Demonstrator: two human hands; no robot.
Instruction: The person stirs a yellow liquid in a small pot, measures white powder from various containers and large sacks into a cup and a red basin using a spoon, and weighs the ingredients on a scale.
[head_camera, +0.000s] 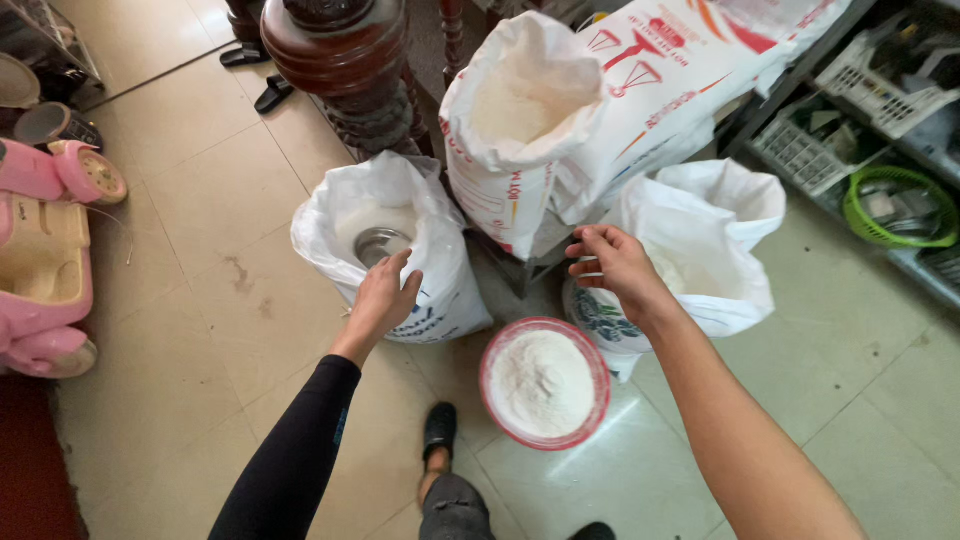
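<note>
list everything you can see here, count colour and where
open sacks: three, white, holding white powder, on the floor ahead
metal bowl: one, silver, inside the left sack
basin: one, red rim, full of white powder, on the floor between the arms
wooden post: one, dark brown, top centre
toy car: one, pink, left edge
basket: one, green, on shelving at right
sandals: two, black, top left
left hand: black sleeve, on the left sack's rim
right hand: bare arm, fingers at the right sack's rim
</note>
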